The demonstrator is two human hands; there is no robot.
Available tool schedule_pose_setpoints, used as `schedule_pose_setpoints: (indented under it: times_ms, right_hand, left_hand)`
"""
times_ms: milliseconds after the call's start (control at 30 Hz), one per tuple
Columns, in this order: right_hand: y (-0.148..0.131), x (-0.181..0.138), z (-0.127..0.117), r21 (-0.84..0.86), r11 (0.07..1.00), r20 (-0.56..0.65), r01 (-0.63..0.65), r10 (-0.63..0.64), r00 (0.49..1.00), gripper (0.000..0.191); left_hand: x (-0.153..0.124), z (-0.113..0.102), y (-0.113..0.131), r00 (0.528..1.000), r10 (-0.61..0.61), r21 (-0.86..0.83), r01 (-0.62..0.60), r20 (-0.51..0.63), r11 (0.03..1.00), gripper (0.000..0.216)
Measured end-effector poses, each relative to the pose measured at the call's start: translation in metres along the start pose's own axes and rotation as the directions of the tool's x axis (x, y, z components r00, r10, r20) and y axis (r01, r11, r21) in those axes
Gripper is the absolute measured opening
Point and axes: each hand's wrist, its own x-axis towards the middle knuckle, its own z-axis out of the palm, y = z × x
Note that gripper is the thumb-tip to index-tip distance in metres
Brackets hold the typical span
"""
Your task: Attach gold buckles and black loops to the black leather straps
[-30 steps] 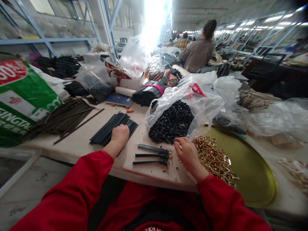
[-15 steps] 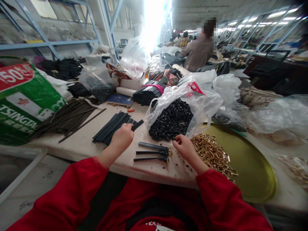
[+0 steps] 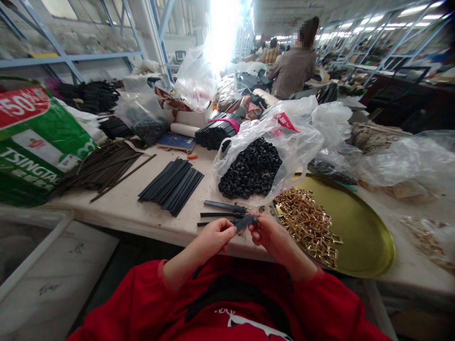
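My left hand pinches a short black strap near the table's front edge. At the strap's far end my right hand is closed on a small black strap loop; whether the strap passes through it I cannot make out. Just behind my hands lie several straps with fittings at their right ends, among them a black strap, partly hidden by my fingers. A stack of black straps rests to the left. Beyond my right hand, a clear plastic bag holds many black loops.
On the right, a gold-coloured round tray carries a heap of gold buckles. Brown strips and a green bag are on the left. Behind stand a bundle of black strips and a blue notebook. A person is further back.
My left hand has taken a strap from the stack and brought it right and nearer. My right hand has moved from the bag of loops toward me, and both hands now meet at the strap.
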Motion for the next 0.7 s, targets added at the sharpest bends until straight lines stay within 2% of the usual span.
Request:
schedule_pose_setpoints:
  times_ms: [133,267,400,500,600,700]
  right_hand:
    - [0.004,-0.005,-0.004,-0.079,0.997,-0.003,0.018,-0.018,1.000,0.032]
    - [0.007,-0.006,-0.009,-0.199,0.980,0.042,0.026,-0.018,0.999,0.041]
    - [0.010,0.000,-0.011,-0.241,0.970,0.012,0.040,-0.038,0.999,0.039]
    - [0.011,0.003,-0.010,-0.227,0.974,-0.052,-0.014,0.002,0.999,0.033]
    - [0.010,0.001,-0.007,-0.159,0.984,-0.079,-0.075,0.063,0.995,0.032]
    - [0.010,-0.003,-0.007,-0.172,0.983,-0.076,-0.059,0.046,0.996,0.033]
  left_hand:
    - [-0.003,0.003,-0.002,0.998,-0.023,0.034,0.021,0.064,0.999,0.017]
    - [-0.002,0.003,-0.010,0.985,0.004,0.013,-0.006,0.170,1.000,0.023]
    - [0.000,0.004,-0.016,0.990,0.014,0.069,-0.024,0.137,0.997,0.029]
    - [0.000,0.005,-0.018,0.996,0.058,0.238,-0.073,0.070,0.969,0.028]
    - [0.000,0.005,-0.018,0.989,0.145,0.463,-0.128,-0.003,0.877,0.027]
    - [-0.001,0.005,-0.016,0.984,0.180,0.565,-0.152,0.006,0.811,0.027]
